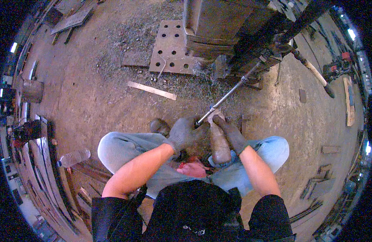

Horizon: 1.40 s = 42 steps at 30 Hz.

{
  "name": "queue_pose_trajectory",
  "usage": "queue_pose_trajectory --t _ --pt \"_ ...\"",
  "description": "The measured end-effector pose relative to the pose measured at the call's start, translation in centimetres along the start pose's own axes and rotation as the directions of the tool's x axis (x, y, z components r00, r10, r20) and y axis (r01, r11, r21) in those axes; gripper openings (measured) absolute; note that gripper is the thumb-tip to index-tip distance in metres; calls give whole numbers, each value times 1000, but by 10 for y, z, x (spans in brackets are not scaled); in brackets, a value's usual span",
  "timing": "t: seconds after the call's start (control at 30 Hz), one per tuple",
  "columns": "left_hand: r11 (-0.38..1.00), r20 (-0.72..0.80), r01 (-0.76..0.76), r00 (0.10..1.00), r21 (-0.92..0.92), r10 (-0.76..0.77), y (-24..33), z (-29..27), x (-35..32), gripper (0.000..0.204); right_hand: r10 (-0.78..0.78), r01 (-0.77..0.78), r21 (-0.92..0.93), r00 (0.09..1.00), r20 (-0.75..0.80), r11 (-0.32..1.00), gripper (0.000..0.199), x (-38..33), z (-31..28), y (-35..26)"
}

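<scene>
My left hand (186, 133), in a dark grey glove, is closed round the near end of a long-handled wrench (228, 96). The wrench's shiny shaft slants up and right to the underside of a large dark metal machine part (214, 26). My right hand (232, 135), gloved alike, lies along a worn brownish, elongated thing (219, 145) that looks like my shoe. Its fingers stretch forward close to the wrench handle, with no tool visible in them. Between my bent, jeans-clad knees lies some pinkish-red cloth (192, 168).
A steel plate with round holes (168, 48) lies by the machine, an L-shaped hex key (162, 66) on it. Nearby are metal shavings and a flat strip (152, 90). A plastic bottle (75, 157) lies left, beside long metal bars. A pale-handled bar (309, 66) juts out right.
</scene>
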State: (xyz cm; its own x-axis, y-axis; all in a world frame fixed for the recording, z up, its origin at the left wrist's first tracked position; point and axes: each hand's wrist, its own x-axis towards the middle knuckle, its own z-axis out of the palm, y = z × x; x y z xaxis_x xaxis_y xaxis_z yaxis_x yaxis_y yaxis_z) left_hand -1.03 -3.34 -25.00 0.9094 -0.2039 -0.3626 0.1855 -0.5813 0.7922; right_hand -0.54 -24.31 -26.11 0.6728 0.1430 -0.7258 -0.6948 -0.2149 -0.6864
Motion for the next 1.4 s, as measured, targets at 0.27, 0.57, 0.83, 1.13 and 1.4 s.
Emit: queue_pose_trajectory --t 0.27,0.57,0.83,1.13,1.4 --pt "990 -64 16 998 141 -7 4 1 -4 49 -391 383 -80 899 -197 920 59 17 4 14" --pt "998 -105 -62 993 -26 59 -10 12 2 47 -122 128 96 990 -63 987 60 19 -3 20" --pt "999 -78 -31 997 -11 30 -9 13 5 51 -27 25 -87 999 -32 996 67 19 -7 16" --pt "1000 -70 11 997 12 -10 -8 16 4 52 -251 245 -70 963 -100 967 66 33 -3 39" --pt "1000 -53 24 998 5 -23 2 11 3 50 -225 245 228 968 -112 942 63 11 7 14"
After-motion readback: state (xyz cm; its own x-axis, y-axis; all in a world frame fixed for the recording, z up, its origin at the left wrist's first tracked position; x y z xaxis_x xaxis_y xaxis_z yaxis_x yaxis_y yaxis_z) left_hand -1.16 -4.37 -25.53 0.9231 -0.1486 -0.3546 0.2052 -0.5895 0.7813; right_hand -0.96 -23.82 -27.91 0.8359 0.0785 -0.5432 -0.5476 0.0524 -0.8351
